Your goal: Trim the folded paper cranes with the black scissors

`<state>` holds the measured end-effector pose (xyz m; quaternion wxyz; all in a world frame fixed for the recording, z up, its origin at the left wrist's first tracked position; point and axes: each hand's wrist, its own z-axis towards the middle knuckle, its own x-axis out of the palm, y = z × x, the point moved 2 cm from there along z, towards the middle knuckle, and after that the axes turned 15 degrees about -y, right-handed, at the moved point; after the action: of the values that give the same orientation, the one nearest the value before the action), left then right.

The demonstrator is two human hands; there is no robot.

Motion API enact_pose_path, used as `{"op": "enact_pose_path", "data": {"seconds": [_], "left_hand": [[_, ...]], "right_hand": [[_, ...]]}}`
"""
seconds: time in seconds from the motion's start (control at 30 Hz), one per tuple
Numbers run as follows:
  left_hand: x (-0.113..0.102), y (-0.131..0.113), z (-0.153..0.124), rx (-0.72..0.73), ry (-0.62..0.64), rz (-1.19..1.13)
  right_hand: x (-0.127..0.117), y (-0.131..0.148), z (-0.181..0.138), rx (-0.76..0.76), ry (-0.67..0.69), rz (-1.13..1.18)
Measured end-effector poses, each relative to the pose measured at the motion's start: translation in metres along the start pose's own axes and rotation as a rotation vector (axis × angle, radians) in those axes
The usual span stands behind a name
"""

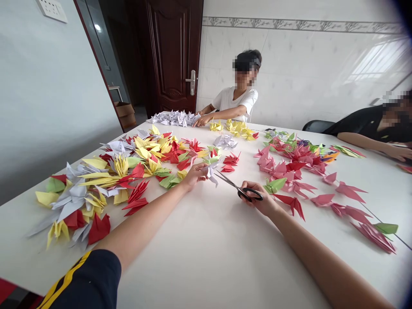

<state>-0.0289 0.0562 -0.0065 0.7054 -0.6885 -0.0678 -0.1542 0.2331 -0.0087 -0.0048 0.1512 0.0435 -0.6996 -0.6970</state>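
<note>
Between the fingertips of my left hand (195,176) is a white folded paper crane (212,172), held just above the table. My right hand (259,200) grips scissors (243,192) by their black handles. The blades point left, their tips at the crane; whether they touch the paper I cannot tell. Left of my left hand spreads a heap of yellow, white, red and green paper cranes (151,148). Red cranes (230,161) lie just beyond the scissors. Near my right hand rest a green crane (275,185) and a red crane (292,204).
Pink cranes (299,156) cover the right side of the white table (193,262), with a thin dark string (375,218) among them. Across the table, a person in a white shirt (236,101) reaches toward white cranes (175,118). Another person in black (357,124) leans at the right edge.
</note>
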Motion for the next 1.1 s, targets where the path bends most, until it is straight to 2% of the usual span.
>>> {"op": "enact_pose_path", "data": {"seconds": [0.3, 0.83, 1.1], "left_hand": [[0.001, -0.002, -0.001, -0.010, -0.022, -0.005], [0.006, -0.008, -0.007, 0.006, 0.014, 0.061], [0.001, 0.000, -0.002, 0.001, -0.025, 0.010]], "right_hand": [[0.002, 0.003, -0.001, -0.016, 0.015, 0.043], [0.002, 0.002, -0.001, 0.010, 0.014, 0.014], [0.011, -0.006, -0.002, -0.006, 0.007, 0.058]]}}
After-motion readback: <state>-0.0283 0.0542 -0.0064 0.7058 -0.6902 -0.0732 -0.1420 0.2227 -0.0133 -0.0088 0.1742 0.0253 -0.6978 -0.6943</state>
